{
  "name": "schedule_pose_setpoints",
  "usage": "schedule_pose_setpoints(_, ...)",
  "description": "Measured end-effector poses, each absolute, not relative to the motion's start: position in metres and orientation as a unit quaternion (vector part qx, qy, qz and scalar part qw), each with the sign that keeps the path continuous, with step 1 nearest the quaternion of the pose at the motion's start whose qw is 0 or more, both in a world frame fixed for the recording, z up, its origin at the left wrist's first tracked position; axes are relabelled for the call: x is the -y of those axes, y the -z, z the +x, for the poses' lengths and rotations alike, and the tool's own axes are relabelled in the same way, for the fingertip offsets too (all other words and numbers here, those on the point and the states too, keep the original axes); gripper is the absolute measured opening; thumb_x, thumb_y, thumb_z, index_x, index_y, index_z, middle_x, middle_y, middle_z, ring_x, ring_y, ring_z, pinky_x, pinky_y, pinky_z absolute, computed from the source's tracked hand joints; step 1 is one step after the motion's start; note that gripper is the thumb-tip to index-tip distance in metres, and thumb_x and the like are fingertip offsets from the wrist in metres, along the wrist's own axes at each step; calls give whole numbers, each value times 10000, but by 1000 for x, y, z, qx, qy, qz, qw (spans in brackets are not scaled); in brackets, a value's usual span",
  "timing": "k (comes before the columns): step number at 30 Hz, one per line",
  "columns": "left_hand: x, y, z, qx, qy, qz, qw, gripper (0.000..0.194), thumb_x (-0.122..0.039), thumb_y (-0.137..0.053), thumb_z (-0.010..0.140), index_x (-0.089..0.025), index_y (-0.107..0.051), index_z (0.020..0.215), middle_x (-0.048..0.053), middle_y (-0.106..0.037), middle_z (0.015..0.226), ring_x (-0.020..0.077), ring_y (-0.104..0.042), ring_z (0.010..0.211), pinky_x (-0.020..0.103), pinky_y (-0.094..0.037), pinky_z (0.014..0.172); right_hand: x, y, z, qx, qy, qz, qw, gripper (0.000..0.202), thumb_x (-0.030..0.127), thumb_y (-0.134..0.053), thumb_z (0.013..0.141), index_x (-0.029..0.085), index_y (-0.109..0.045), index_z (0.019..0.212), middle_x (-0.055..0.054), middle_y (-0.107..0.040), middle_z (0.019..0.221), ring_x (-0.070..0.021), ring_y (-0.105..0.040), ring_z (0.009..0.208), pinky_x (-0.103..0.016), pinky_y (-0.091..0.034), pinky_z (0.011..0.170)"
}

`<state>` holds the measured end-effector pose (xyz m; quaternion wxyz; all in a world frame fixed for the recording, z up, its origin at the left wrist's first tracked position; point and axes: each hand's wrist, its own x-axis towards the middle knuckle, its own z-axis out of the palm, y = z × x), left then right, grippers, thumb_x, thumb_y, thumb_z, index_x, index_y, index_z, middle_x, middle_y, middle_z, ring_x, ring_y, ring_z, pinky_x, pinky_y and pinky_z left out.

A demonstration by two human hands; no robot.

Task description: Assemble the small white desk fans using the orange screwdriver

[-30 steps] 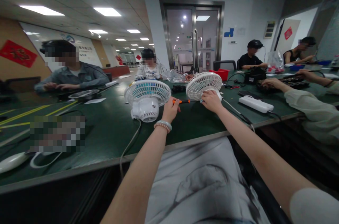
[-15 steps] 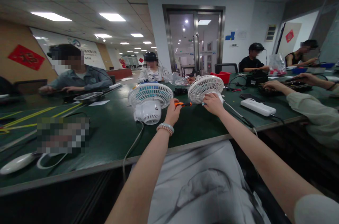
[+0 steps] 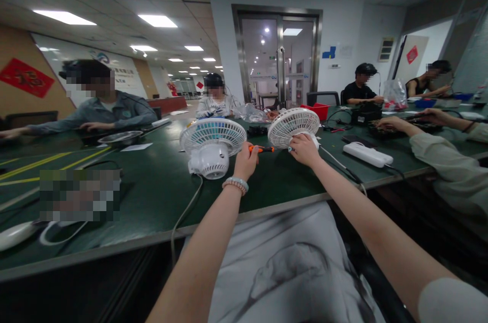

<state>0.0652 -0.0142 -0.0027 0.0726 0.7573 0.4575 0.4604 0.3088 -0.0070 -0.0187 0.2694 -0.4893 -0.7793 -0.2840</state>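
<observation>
My left hand (image 3: 246,161) is closed round the handle of an orange-and-black screwdriver (image 3: 263,149), which points right. My right hand (image 3: 304,150) grips the back of the right-hand white fan (image 3: 292,127), its fingers curled by the grille and motor housing. A small light-blue spot shows at those fingertips; what it is I cannot make out. To the left of my left hand stands a second white fan (image 3: 213,147), its back and motor housing facing me, with blue blades behind the grille. Its cord hangs over the table's near edge.
On the green table (image 3: 152,196) lie a white power strip (image 3: 368,154) and a dark phone (image 3: 354,141) at right. A red bin (image 3: 318,110) and plastic bags (image 3: 251,113) stand behind the fans. A co-worker's sleeved arms (image 3: 430,147) reach in from the right; other people sit around.
The whole view has shifted slightly. My hands keep their holds on the screwdriver and the right-hand fan. The person at left has stretched an arm out to the left.
</observation>
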Motion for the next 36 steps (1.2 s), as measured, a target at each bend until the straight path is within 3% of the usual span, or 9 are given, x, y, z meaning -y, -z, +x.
schedule_pose_setpoints(5, 12, 1, 63, -476, -438, 761, 50, 350, -503, -260, 863, -202, -440, 849, -28, -530, 503, 157, -528, 537, 287, -379, 602, 8, 18, 309, 782, 278, -488, 270, 264, 389, -555, 759, 179, -638, 896, -86, -610, 1004, -256, -413, 1048, -411, -251, 934)
schedule_pose_setpoints(10, 13, -2, 65, -501, -428, 752, -5, 395, -537, -273, 849, -203, -472, 780, -8, -558, 542, 164, -543, 578, 289, -376, 620, 9, 18, 308, 778, 278, -490, 277, 265, 383, -496, 804, 178, -641, 887, -86, -616, 994, -246, -418, 1047, -405, -253, 931)
schedule_pose_setpoints(21, 13, -2, 64, -503, -436, 745, -35, 401, -540, -304, 841, -190, -490, 902, 26, -608, 696, 169, -563, 635, 282, -388, 609, 8, 18, 308, 781, 263, -494, 277, 257, 383, -491, 807, 197, -647, 892, -69, -624, 999, -243, -421, 1051, -404, -255, 927)
schedule_pose_setpoints(36, 17, -6, 64, -521, -441, 729, -53, 387, -522, -297, 847, -182, -474, 898, 39, -591, 725, 172, -566, 661, 285, -409, 644, 10, 16, 306, 777, 254, -499, 287, 285, 363, -432, 839, 196, -660, 871, -69, -636, 973, -234, -430, 1049, -405, -256, 931)
